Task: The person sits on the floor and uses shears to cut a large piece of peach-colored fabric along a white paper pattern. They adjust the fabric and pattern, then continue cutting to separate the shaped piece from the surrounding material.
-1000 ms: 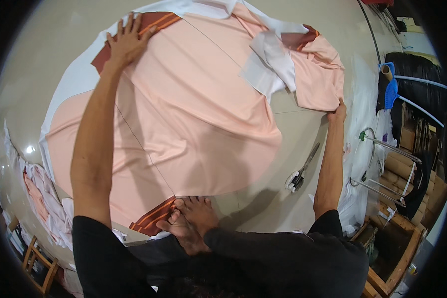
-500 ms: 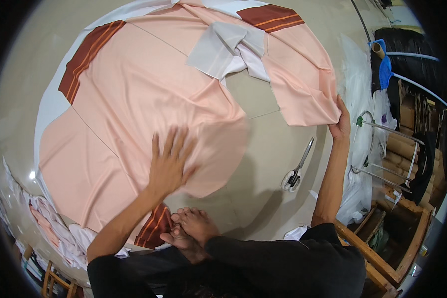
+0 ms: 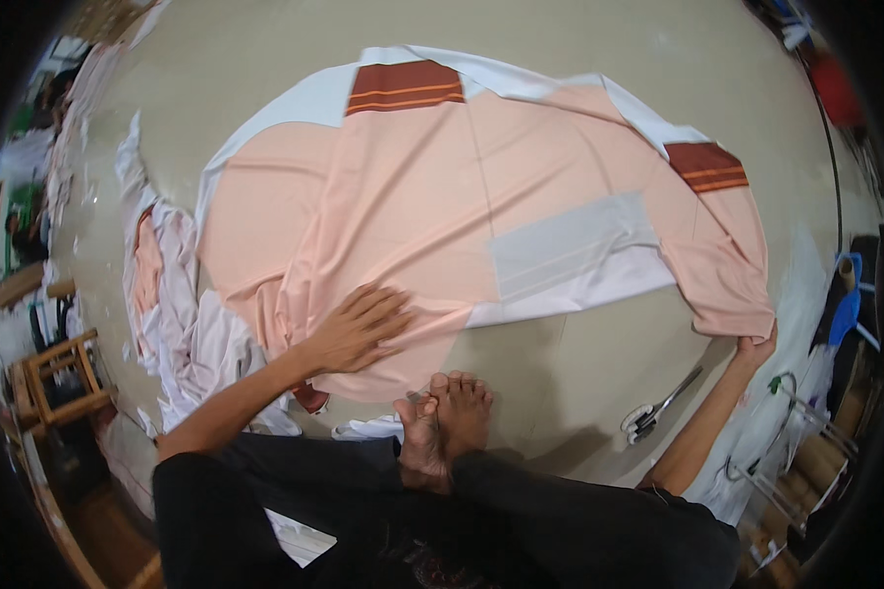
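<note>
A large pink fabric piece (image 3: 560, 147) with a white edge lies spread on the floor, with brown orange-striped panels (image 3: 404, 86) and a pale grey panel (image 3: 560, 245). My left hand (image 3: 359, 329) rests on the pink cloth at lower centre, fingers spread and slightly blurred. My right hand (image 3: 756, 344) grips the fabric's right corner, its fingers partly under it. Black-handled scissors (image 3: 648, 417) lie below that corner. My bare feet (image 3: 452, 422) sit just beside the fabric's lower edge.
Crumpled white and pink fabric (image 3: 172, 285) lies at the left, near a wooden stool (image 3: 59, 378). At the right are clear plastic sheeting (image 3: 796, 275), a blue plastic object (image 3: 840, 304) and metal tubes (image 3: 786, 501). The tiled floor (image 3: 560, 44) surrounds the cloth.
The view has turned. My left hand has come down from the upper edge to lower centre. The grey panel lies flatter, and the lower striped panel is mostly hidden under pink cloth.
</note>
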A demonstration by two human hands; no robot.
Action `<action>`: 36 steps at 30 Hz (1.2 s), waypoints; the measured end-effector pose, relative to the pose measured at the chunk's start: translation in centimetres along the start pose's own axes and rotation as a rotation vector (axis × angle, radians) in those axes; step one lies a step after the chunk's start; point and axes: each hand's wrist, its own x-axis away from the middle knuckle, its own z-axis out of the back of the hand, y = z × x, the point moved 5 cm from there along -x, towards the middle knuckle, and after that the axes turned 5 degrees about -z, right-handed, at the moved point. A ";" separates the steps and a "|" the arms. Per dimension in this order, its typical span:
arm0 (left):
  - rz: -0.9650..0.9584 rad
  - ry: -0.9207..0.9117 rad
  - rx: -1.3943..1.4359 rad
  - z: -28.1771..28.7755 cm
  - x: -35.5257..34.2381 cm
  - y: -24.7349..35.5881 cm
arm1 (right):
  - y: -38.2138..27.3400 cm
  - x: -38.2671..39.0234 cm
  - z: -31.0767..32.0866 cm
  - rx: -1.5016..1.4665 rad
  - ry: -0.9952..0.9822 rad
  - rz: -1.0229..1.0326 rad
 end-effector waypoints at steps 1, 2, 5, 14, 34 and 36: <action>0.057 0.097 -0.025 -0.2 -2.2 0.8 | -0.3 -2.5 -0.5 -0.122 -0.034 -0.085; 0.099 0.202 -0.040 -0.9 -5.1 1.8 | -2.1 -5.6 -0.5 -0.229 -0.066 -0.158; -0.059 0.419 0.042 -4.2 -18.0 6.5 | -18.5 -17.7 -2.8 -0.260 -0.149 -0.064; -0.032 0.336 0.718 0.4 -24.6 13.9 | -19.6 18.6 -40.4 0.964 -1.026 0.865; 0.847 0.618 0.905 1.1 -12.4 0.8 | -4.7 25.8 -22.4 0.869 -0.628 0.016; 0.882 0.667 0.736 2.1 -12.6 0.1 | -5.1 24.5 -23.6 0.882 -0.667 0.078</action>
